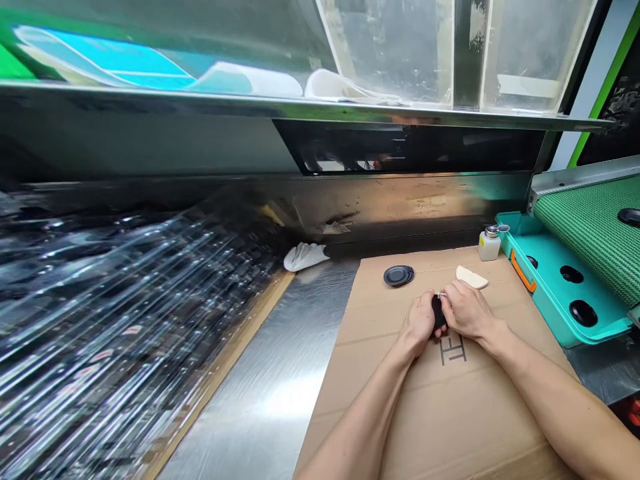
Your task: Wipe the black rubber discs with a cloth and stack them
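Observation:
My left hand (421,319) is closed around a small black part (439,311), held on edge just over the cardboard sheet (380,373). Pressed up against the part's other side is my right hand (465,308), its fingers curled. A short pale tip shows at the top between the two hands; the thing it belongs to is hidden. Beyond my hands, two black round parts (399,275) lie overlapping on the cardboard. A cream half-round pad (471,277) rests just past my right hand.
A teal tray (555,320) with several black parts stands at the right, beneath a green conveyor belt (590,213). A white pump bottle (489,244) sits by the tray's corner. Clear-wrapped goods (125,333) fill the left, with a white glove (305,256) beside them. A metal shelf edge (300,107) crosses above.

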The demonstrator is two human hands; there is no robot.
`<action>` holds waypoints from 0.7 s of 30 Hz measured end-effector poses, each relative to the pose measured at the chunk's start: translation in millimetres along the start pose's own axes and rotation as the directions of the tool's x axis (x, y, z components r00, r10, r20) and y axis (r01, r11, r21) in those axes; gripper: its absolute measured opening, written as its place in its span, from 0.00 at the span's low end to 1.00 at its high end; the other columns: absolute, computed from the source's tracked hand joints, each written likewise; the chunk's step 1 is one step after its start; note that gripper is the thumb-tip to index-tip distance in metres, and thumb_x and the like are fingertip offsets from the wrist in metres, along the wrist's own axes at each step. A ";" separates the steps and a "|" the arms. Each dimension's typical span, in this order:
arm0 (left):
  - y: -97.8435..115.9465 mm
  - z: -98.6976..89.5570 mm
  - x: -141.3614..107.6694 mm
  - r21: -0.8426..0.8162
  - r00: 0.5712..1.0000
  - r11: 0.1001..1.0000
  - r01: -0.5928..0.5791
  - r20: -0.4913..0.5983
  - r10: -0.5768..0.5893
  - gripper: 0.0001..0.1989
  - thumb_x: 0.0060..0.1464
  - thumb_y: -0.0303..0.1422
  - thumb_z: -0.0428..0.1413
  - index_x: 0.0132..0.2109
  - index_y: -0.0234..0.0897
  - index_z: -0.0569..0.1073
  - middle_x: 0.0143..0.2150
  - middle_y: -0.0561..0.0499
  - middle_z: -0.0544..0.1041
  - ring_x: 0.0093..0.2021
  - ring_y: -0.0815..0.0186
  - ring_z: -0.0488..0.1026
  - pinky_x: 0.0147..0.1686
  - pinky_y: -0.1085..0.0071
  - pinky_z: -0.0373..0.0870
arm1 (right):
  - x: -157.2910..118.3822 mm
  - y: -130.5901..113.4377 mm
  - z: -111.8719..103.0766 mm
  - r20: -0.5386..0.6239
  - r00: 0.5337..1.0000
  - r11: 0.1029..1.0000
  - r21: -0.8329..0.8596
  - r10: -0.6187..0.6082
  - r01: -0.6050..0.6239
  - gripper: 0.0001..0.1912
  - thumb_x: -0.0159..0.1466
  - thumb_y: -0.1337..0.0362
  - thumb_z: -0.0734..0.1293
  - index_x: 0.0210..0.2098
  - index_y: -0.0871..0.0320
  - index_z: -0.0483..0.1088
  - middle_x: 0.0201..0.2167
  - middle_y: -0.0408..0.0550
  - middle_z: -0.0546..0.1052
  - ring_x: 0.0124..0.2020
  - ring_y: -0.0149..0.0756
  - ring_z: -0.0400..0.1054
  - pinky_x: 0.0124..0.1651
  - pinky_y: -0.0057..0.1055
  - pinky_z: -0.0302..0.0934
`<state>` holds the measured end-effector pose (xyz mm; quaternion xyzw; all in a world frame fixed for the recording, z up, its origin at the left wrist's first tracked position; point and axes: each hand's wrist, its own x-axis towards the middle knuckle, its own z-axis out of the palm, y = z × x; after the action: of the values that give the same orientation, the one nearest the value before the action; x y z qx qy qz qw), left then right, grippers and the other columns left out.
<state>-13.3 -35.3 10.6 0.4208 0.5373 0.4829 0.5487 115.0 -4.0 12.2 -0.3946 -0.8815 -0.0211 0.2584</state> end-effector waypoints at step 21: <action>0.0 -0.3 7.6 -0.222 0.992 0.970 0.101 -0.048 -0.115 0.17 0.60 0.40 0.44 0.27 0.38 0.66 0.15 0.49 0.69 0.12 0.65 0.65 0.10 0.73 0.55 | 2.8 8.1 8.3 -0.058 0.995 0.990 0.108 -0.085 0.091 0.09 0.70 0.67 0.56 0.38 0.58 0.67 0.36 0.52 0.72 0.39 0.40 0.64 0.42 0.34 0.61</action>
<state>-13.9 -27.9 9.2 0.3130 0.5191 0.5211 0.6008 115.5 5.4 5.0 -0.3394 -0.8907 0.0058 0.3022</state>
